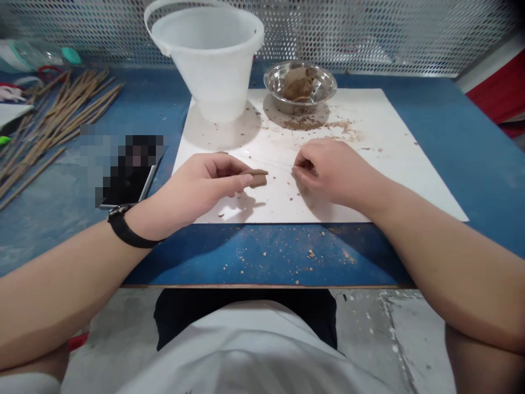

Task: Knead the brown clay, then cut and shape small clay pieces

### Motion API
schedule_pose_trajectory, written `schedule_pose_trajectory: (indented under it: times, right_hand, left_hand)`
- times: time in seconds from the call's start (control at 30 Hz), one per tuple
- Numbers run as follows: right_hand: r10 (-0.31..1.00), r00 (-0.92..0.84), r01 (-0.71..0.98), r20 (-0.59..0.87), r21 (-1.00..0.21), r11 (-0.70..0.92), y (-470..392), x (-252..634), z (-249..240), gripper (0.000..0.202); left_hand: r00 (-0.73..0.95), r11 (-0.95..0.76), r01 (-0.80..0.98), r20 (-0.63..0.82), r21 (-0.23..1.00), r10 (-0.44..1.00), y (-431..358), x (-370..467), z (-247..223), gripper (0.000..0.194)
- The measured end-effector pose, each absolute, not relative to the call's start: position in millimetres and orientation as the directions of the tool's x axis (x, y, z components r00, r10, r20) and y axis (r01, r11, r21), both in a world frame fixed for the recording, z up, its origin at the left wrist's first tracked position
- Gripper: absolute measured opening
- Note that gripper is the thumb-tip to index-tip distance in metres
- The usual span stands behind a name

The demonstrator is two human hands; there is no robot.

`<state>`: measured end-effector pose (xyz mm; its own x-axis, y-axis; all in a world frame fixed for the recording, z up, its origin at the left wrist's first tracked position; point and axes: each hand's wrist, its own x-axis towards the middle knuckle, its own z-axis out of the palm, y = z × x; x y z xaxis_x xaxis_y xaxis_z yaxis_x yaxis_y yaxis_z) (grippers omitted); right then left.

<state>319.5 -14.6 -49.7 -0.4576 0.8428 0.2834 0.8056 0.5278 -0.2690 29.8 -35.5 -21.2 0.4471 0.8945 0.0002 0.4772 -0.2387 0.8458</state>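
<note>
My left hand [215,178] is closed on a small piece of brown clay [258,180], pinched between thumb and fingers just above the white board [394,148]. A short edge of the piece sticks out past the fingertips. To the right, my right hand [328,167] is also closed, thumb against curled fingers, low over the board; whatever it may hold is hidden. Between the hands lie small brown crumbs. Behind them a shiny metal bowl [276,97] holds a lump of brown clay [299,83].
A white bucket [213,71] stands on the board's back left corner. On the blue table [164,257] at left lie a phone [131,175], many thin brown sticks [77,109] and a plastic bottle [45,54]. A perforated metal screen [369,38] runs along the back.
</note>
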Motion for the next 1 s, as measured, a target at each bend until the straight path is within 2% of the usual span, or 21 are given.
schedule_pose_trajectory:
  times: [0.07,0.2,0.27,0.5,0.63,0.7,0.77,0.83,0.93,1.0]
  right_hand:
    - [0.850,-0.441,0.800,0.289,-0.302,0.518,-21,315,-44,0.014]
    - [0.823,-0.471,0.756,0.317,-0.336,0.562,-38,304,-32,0.012]
    - [0.803,-0.496,0.730,0.331,-0.342,0.592,-48,297,-30,0.013]
    - [0.732,-0.587,0.647,0.347,-0.342,0.681,-77,276,-38,0.018]
    - [0.703,-0.619,0.616,0.351,-0.338,0.711,-83,271,-41,0.020]
    - [0.682,-0.643,0.593,0.350,-0.336,0.732,-84,270,-41,0.019]
    - [0.661,-0.666,0.579,0.344,-0.321,0.750,-85,269,-41,0.019]
    - [0.651,-0.682,0.579,0.333,-0.298,0.759,-86,268,-41,0.019]
    - [0.640,-0.697,0.580,0.323,-0.270,0.768,-87,266,-43,0.021]
    - [0.638,-0.701,0.579,0.319,-0.268,0.770,-86,266,-44,0.022]
  left_hand:
    - [0.462,-0.297,0.543,0.016,0.786,0.887,-35,29,-22,0.019]
    - [0.549,-0.499,0.668,0.087,0.552,0.831,-38,28,-22,0.019]
    - [0.570,-0.525,0.694,0.070,0.493,0.819,-40,27,-21,0.022]
    - [0.580,-0.499,0.711,-0.010,0.496,0.815,-56,26,-14,0.023]
    - [0.553,-0.507,0.731,0.039,0.457,0.832,-60,25,-10,0.039]
    - [0.560,-0.539,0.719,0.094,0.440,0.823,-58,24,-9,0.035]
    - [0.598,-0.602,0.684,0.155,0.413,0.786,-54,21,-9,0.020]
    - [0.662,-0.679,0.627,0.200,0.382,0.723,-48,20,-11,0.019]
    - [0.733,-0.733,0.568,0.175,0.374,0.657,-41,19,-15,0.023]
    - [0.727,-0.709,0.583,0.134,0.398,0.673,-39,19,-16,0.022]
